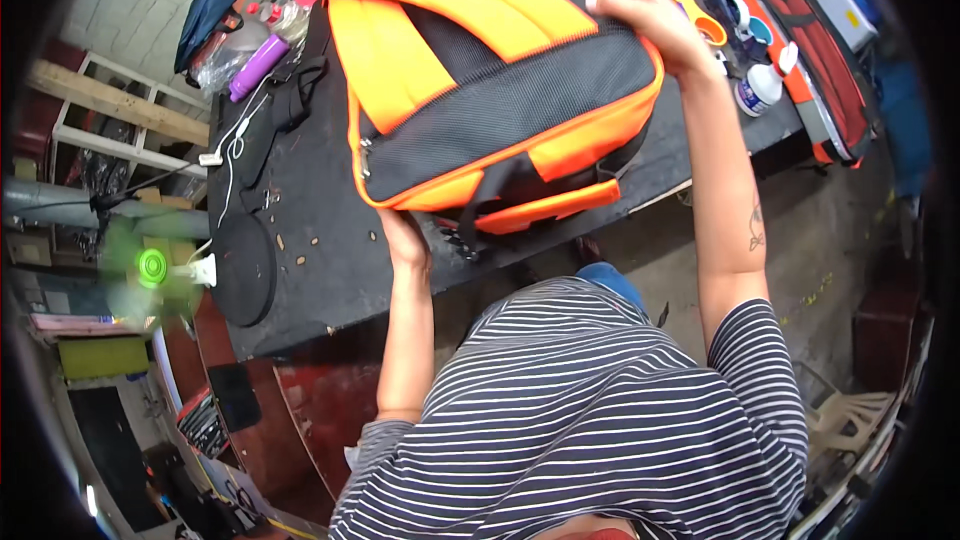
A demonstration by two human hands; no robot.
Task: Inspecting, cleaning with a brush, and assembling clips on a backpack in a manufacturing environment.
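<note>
An orange and black backpack [510, 100] is held over the black table, its padded orange shoulder straps [470, 0] facing up and its black mesh back panel in view. My left hand [404, 240] supports the near left corner from below; most of its fingers are hidden under the bag. At the far right side, my right hand [650, 15] rests against the bag's edge with the fingers partly spread. An orange grab handle or flap [550, 208] hangs along the near edge of the bag.
The black table [330, 290] carries a purple bottle [258, 68], a white cable [235, 145] and small scraps on the left. To the right are a white spray bottle [765, 85], rolls of tape [712, 32] and a red bag [800, 30]. A green fan [150, 268] spins beside the table.
</note>
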